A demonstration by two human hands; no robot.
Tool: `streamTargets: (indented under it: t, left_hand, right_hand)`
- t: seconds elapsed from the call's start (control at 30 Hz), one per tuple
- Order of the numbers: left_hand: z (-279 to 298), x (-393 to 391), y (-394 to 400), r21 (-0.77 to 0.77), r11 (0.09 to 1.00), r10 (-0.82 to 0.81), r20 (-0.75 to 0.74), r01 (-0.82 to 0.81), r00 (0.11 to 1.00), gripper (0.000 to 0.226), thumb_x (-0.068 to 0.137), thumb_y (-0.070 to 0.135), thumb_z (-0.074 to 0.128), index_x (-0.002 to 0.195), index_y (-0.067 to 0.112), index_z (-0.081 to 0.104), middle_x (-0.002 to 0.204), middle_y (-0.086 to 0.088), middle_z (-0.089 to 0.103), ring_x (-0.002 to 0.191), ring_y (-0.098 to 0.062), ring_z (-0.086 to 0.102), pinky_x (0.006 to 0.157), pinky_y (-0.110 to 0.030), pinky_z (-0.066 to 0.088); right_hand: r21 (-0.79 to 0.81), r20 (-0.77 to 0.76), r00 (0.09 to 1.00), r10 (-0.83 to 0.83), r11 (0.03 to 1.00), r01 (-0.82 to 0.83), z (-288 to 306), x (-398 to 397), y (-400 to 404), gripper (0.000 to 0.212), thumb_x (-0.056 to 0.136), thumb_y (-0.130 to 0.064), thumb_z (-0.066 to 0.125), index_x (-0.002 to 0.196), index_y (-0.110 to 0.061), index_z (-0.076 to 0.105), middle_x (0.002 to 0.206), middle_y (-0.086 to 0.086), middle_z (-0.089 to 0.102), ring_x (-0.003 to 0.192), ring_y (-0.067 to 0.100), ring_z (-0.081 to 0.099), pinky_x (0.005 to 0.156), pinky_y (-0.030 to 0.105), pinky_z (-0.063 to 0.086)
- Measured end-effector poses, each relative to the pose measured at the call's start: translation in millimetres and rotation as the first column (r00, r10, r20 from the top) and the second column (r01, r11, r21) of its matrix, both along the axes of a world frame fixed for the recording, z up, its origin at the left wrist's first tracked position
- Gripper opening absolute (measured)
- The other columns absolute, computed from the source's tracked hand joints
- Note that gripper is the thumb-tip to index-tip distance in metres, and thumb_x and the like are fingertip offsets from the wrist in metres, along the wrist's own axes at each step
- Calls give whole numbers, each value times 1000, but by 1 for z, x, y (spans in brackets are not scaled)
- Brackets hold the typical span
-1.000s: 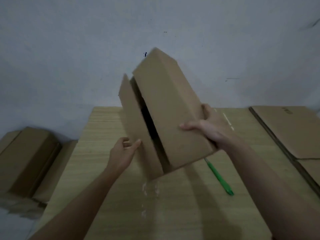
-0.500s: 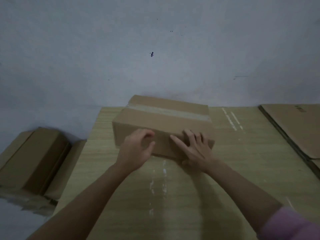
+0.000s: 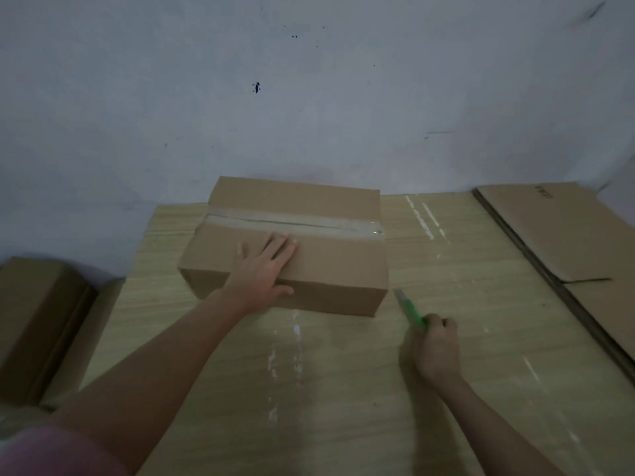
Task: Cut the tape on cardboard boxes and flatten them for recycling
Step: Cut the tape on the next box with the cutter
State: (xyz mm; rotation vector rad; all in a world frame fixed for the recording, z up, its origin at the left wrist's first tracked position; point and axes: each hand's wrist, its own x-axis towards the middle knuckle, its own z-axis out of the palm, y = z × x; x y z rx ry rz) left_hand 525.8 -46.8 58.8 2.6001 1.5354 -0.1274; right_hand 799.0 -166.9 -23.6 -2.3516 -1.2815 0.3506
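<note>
A pale wall (image 3: 309, 97) fills the upper half of the view, dim and grainy, with a few dark specks on it. Below it a wooden table (image 3: 343, 389) runs out of frame at the bottom and right, its surface streaked with whitish marks. Flattened cardboard sheets (image 3: 567, 242) lie on its right side, cut off by the frame edge, and a small printed mark on the top sheet is too blurred to read. At the left, beside and lower than the table, more cardboard boxes (image 3: 37, 321) sit in shadow; how many there are is hard to say. The closed cardboard box (image 3: 309, 269) stands on the far middle of the table, with a strip of clear tape (image 3: 292, 223) along its top seam. The left hand (image 3: 263, 273) rests flat on the box top, fingers straight and spread, thumb over the near edge. The right hand (image 3: 436, 345) is on the table just right of the box, fingers curled round a green utility knife (image 3: 410, 310); its tip points towards the box's near right corner and looks greyish, perhaps the blade.
</note>
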Motion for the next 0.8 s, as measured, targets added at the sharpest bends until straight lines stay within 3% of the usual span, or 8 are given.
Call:
streamTargets:
  t: [0.1, 0.2, 0.3, 0.4, 0.53, 0.63, 0.73, 0.8]
  left_hand:
    - [2, -9, 3, -25, 997, -70, -39, 69, 997, 86, 91, 49, 49, 150, 22, -6, 159, 4, -10, 146, -18, -8, 113, -57, 9]
    - [7, -29, 1, -90, 976, -202, -41, 198, 979, 90, 89, 48, 52, 145, 22, -13, 155, 9, -16, 143, -11, -14, 115, -54, 6]
    - [6, -49, -7, -155, 924, -356, -4, 351, 935, 89, 90, 45, 55, 139, 29, -18, 149, 17, -20, 138, -4, -21, 115, -49, 0]
    - [-3, -58, -14, -83, 840, -533, 56, 536, 844, 91, 89, 46, 55, 146, 36, -16, 155, 21, -15, 142, -5, -17, 115, -48, 0]
    - [-5, -44, -24, 27, 726, -687, 71, 687, 723, 86, 86, 40, 61, 148, 31, 3, 158, 10, 2, 145, -18, 1, 110, -57, 14]
    - [2, -30, -22, -22, 695, -718, 41, 719, 695, 95, 82, 40, 67, 150, 27, 2, 157, 10, -1, 145, -16, -1, 114, -55, 13]
    - [11, -37, -7, -48, 787, -602, 164, 615, 782, 94, 80, 60, 59, 151, 19, 15, 158, 2, 9, 145, -9, 3, 118, -40, -2]
    - [12, -44, 6, 173, 883, -469, 341, 436, 815, 77, 86, 63, 46, 141, 10, 42, 148, -8, 38, 138, -17, 32, 117, -40, 20]
  right_hand:
    - [255, -63, 998, -30, 966, 46, 27, -2, 10, 21, 86, 10, 54, 106, 13, 51, 107, 32, 46, 91, 43, 49, 76, 35, 33]
    - [446, -77, 995, 65, 895, -24, 57, -7, 25, 16, 85, 7, 57, 100, 7, 52, 93, 21, 53, 85, 33, 50, 67, 25, 27]
    - [517, -162, 967, 195, 852, -86, 87, -21, 39, 13, 89, -5, 58, 101, -6, 54, 86, 2, 55, 76, 20, 51, 66, 23, 33]
    - [557, -231, 921, 313, 819, -138, 106, -39, 45, 12, 85, -14, 65, 91, -19, 55, 75, -13, 56, 66, 3, 51, 58, 18, 39]
    - [518, -209, 881, 425, 812, -269, 107, -63, 59, 10, 89, -16, 62, 84, -23, 57, 70, -12, 57, 64, 0, 52, 60, 22, 39]
    - [392, -148, 886, 439, 849, -355, 103, -73, 72, 15, 95, -20, 50, 82, -19, 58, 72, -3, 57, 73, 18, 56, 65, 31, 37]
    - [236, -82, 887, 454, 874, -425, 107, -81, 88, 23, 98, -19, 42, 90, -8, 61, 79, 5, 57, 82, 30, 55, 61, 32, 24]
    - [195, -48, 877, 478, 866, -461, 109, -89, 101, 24, 98, -18, 43, 103, -6, 63, 86, 13, 62, 82, 31, 55, 61, 31, 22]
